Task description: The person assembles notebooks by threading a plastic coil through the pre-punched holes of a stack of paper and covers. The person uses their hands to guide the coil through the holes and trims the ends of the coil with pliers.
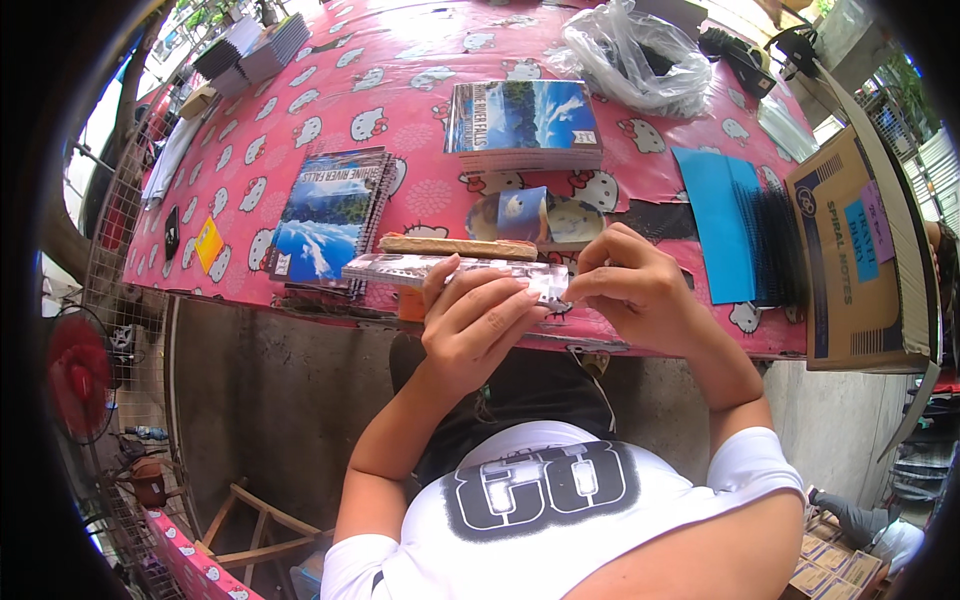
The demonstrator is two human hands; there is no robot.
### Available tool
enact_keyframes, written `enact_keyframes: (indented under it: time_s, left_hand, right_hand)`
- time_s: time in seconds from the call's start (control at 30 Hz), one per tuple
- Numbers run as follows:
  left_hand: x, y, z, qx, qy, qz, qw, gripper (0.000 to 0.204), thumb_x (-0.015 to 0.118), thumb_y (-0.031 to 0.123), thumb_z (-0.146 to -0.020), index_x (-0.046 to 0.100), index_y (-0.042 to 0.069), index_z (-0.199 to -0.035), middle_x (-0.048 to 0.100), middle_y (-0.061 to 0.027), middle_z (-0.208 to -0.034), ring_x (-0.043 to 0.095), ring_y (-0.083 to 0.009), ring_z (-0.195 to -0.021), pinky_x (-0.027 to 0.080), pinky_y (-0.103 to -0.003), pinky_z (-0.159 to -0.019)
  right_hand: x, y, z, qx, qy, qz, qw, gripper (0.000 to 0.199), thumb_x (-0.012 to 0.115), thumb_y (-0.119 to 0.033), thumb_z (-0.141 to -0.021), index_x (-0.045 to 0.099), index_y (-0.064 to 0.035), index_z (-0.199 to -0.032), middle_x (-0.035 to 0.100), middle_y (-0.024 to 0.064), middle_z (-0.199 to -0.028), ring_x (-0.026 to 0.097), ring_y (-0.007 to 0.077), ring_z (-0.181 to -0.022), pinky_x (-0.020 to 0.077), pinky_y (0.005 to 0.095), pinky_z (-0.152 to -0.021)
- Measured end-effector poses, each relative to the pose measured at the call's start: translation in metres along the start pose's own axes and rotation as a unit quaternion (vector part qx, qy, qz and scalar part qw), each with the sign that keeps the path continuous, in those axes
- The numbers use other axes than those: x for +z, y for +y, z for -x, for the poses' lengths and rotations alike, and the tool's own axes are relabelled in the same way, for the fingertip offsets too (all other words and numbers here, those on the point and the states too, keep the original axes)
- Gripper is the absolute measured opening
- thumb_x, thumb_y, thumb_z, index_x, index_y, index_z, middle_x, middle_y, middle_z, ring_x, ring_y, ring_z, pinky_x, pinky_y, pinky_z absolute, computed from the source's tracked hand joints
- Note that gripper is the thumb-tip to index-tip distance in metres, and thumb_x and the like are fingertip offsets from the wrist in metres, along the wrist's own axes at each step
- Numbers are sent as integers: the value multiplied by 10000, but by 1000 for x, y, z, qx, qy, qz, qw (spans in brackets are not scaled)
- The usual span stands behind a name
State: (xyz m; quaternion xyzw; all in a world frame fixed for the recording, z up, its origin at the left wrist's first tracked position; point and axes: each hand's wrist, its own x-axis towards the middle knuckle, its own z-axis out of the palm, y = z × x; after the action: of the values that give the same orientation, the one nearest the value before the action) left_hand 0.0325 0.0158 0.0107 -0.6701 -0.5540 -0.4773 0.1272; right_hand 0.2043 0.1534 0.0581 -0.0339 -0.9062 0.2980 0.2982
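At the table's near edge my left hand (477, 322) is closed around a long, flat, whitish notebook-like block (385, 267), seen nearly edge-on. Its pages or binding cannot be made out clearly. My right hand (635, 285) is pinched at the block's right end; whatever lies between its fingertips is too small to tell. Just beyond the block lies a wooden strip (458, 247). To the left, a stack of spiral notebooks (325, 225) has blue sky-and-forest covers. A taller pile of notebooks (525, 120) with similar covers stands farther back.
Pink cat-print cloth covers the table (420, 130). On the right are a blue sheet (710, 225), black spiral coils (770, 240) and a cardboard box (850, 250). Behind sits a clear plastic bag (640, 60). A yellow card (209, 244) lies left; a round container (575, 225) sits mid-table.
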Motion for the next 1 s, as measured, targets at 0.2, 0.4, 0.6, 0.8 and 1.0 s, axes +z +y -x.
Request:
enact_keyframes:
  time_s: [0.2,0.4,0.6,0.8,1.0]
  left_hand:
    - [7,1,-23,-40,42,19,998,211,813,146,-685,707,99,-861,685,-3,-795,640,-144,-759,340,-347,-982]
    - [7,1,-35,-104,21,33,994,195,811,110,-683,689,91,-833,699,-21,-783,639,-134,-735,338,-350,-971]
    - [9,-2,-39,-94,29,44,994,171,805,90,-682,698,98,-815,695,-18,-801,634,-140,-749,339,-347,-966]
    - [8,-6,-31,-56,26,34,998,140,767,96,-697,712,121,-823,674,6,-865,617,-155,-812,313,-390,-973]
    - [9,-4,-31,-50,32,26,998,136,752,72,-711,722,119,-835,668,14,-854,608,-154,-816,269,-402,-1014]
  right_hand:
    - [-3,-4,3,58,26,27,998,297,680,92,-684,660,-28,-955,568,110,-854,580,253,-766,472,326,-642]
    - [-6,-6,-6,78,30,17,996,295,614,133,-714,635,-1,-976,571,124,-880,594,243,-783,483,313,-656]
    - [-1,4,-6,119,22,2,993,225,617,81,-761,611,6,-973,558,115,-838,584,232,-721,478,307,-630]
    - [4,-5,-6,110,34,61,991,210,693,-59,-779,591,7,-950,554,116,-845,576,231,-703,472,309,-618]
    - [6,-8,-12,104,30,67,992,221,686,-73,-797,589,-5,-984,562,135,-835,582,270,-704,479,330,-632]
